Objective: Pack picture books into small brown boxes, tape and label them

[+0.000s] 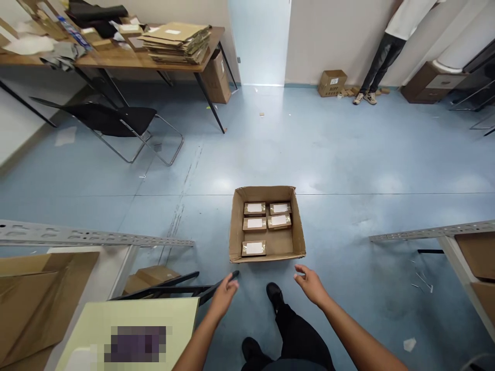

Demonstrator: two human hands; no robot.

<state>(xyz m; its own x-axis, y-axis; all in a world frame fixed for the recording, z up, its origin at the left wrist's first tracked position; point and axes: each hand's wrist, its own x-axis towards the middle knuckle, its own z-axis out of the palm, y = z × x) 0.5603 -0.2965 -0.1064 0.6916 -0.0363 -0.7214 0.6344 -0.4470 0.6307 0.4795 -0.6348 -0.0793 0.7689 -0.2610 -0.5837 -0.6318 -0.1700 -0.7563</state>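
An open cardboard box (235,226) stands on the blue floor right in front of me, holding several small brown packets (254,223) with white labels. My left hand (224,292) hovers empty just before the box's near left corner, fingers loosely curled and apart. My right hand (309,282) is held out near the box's near right corner, fingers spread, holding nothing. Neither hand touches the box. My black shoes (274,294) show below, one just behind the box.
Metal shelf rails (93,237) with cardboard flank me left and right (429,232). A pale green board (131,319) lies at lower left. Farther off: a black folding chair (119,121), a wooden table (116,57) stacked with flat cartons, and a person standing (381,56) by the far wall.
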